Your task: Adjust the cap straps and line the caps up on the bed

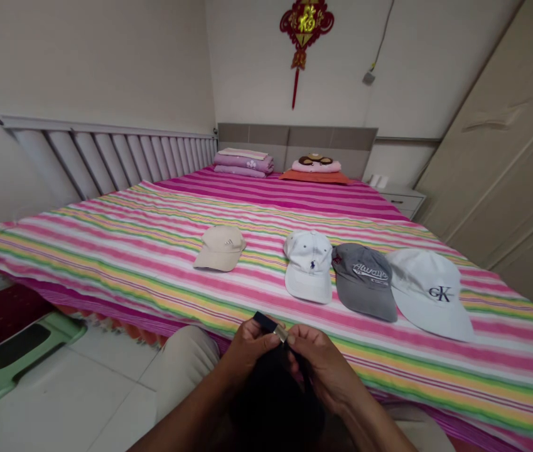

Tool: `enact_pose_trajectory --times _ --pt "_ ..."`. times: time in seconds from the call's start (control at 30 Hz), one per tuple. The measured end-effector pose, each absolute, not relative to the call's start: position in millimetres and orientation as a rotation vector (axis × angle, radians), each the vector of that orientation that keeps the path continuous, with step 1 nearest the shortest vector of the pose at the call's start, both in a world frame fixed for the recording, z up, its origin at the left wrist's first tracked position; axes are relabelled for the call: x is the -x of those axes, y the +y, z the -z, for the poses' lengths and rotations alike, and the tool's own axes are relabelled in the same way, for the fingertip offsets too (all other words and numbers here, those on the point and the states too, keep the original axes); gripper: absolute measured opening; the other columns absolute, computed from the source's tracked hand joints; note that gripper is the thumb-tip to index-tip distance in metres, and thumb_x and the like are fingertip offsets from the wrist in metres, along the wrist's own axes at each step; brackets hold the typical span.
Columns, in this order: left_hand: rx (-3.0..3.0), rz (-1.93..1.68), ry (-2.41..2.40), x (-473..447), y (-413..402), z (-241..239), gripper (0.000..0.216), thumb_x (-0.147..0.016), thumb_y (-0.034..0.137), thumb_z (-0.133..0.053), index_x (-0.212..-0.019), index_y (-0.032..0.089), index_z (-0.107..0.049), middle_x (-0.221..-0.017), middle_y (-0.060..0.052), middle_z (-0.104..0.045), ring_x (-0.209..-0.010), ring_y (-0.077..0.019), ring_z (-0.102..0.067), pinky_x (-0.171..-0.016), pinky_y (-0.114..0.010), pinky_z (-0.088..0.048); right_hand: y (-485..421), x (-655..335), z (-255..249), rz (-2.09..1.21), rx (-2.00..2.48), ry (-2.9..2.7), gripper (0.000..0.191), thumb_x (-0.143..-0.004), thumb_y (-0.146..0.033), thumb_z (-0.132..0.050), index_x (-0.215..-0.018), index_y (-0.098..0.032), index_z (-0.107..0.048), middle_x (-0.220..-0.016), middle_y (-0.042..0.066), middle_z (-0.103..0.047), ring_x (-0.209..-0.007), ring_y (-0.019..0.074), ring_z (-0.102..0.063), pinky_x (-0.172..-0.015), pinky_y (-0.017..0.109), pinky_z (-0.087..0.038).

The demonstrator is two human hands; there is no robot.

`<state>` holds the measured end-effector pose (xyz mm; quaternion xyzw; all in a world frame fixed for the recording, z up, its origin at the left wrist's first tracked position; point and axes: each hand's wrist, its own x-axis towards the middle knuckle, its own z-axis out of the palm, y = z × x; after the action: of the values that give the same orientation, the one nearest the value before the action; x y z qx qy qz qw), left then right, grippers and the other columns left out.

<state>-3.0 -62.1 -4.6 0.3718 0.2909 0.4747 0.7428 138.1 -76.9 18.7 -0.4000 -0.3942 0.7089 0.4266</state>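
Over my lap, my left hand (248, 351) pinches a dark strap (264, 321) beside its shiny metal buckle (281, 333). My right hand (325, 367) is closed at the other side of the buckle, its thumb and finger gripping the strap. Below hangs a black, rounded cloth body (270, 402) that looks like a cap; its details are lost in the dark. On the bed ahead lie a beige cap (220, 248), a white cap (311, 263) with a small dark logo, a grey cap (364, 282) with lettering, and a larger white cap (429, 292) marked CK.
The caps rest on a striped bedspread (153, 251). Folded purple bedding (245, 164) and a pink pile (316, 167) lie near the headboard (266, 138). A green stool (16, 355) stands at the left; a nightstand (400, 198) is at the far right.
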Motion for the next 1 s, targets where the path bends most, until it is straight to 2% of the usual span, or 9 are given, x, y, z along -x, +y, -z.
enact_pose_trajectory --times 0.13,0.27,0.47,0.67,0.83,1.0 --pt "-0.773 -1.073 0.64 3.1 -62.2 5.6 0.029 -0.056 0.028 -0.073 -0.078 0.014 -0.06 -0.059 -0.002 -0.064 -0.048 -0.0145 -0.059 -0.049 -0.025 -0.044 -77.0 -139.4 -18.4 -1.832 0.947 -0.944 0.027 -0.066 -0.04 -0.065 -0.064 -0.016 -0.051 -0.05 -0.003 -0.052 -0.042 0.0071 -0.04 -0.04 0.019 -0.025" --pt "-0.734 -1.077 0.633 3.1 -62.3 6.3 0.03 -0.054 0.027 -0.074 -0.077 0.014 -0.06 -0.06 -0.001 -0.064 -0.05 -0.0152 -0.06 -0.05 -0.026 -0.046 -77.3 -140.6 -19.8 -1.877 0.923 -0.905 0.024 -0.062 -0.032 -0.069 -0.064 -0.016 -0.05 -0.049 -0.004 -0.052 -0.043 0.0066 -0.041 -0.042 0.018 -0.028" --pt "-0.811 -0.982 0.592 2.6 -62.9 6.8 0.026 -0.06 0.026 -0.071 -0.079 0.013 -0.059 -0.058 -0.003 -0.064 -0.051 -0.0169 -0.061 -0.054 -0.029 -0.047 -77.6 -140.3 -16.9 -1.81 0.905 -0.867 0.027 -0.06 -0.027 -0.072 -0.067 -0.018 -0.048 -0.049 -0.005 -0.052 -0.039 0.0061 -0.042 -0.038 0.017 -0.027" --pt "-0.793 -0.993 0.603 2.1 -61.4 5.3 0.026 -0.059 0.026 -0.071 -0.079 0.013 -0.061 -0.059 -0.004 -0.065 -0.052 -0.0164 -0.062 -0.054 -0.027 -0.047 -76.4 -141.3 -17.4 -1.83 0.845 -0.797 0.026 -0.058 -0.023 -0.074 -0.068 -0.017 -0.05 -0.052 -0.005 -0.054 -0.046 0.0067 -0.048 -0.046 0.017 -0.036" --pt "-0.794 -1.02 0.651 0.9 -62.3 1.9 0.028 -0.053 0.025 -0.075 -0.075 0.013 -0.062 -0.06 -0.002 -0.065 -0.051 -0.0152 -0.06 -0.054 -0.027 -0.048 -77.1 -139.5 -18.4 -1.776 0.871 -0.827 0.025 -0.06 -0.021 -0.072 -0.066 -0.018 -0.047 -0.049 -0.005 -0.053 -0.042 0.0064 -0.047 -0.04 0.016 -0.032" --pt "-0.987 -1.057 0.773 2.5 -63.8 -1.4 0.023 -0.059 0.026 -0.07 -0.077 0.014 -0.063 -0.066 -0.002 -0.066 -0.057 -0.0155 -0.061 -0.06 -0.029 -0.048 -76.0 -138.3 -13.5 -1.762 0.89 -0.836 0.025 -0.062 -0.024 -0.07 -0.069 -0.018 -0.047 -0.049 -0.005 -0.054 -0.041 0.0071 -0.047 -0.038 0.016 -0.03"
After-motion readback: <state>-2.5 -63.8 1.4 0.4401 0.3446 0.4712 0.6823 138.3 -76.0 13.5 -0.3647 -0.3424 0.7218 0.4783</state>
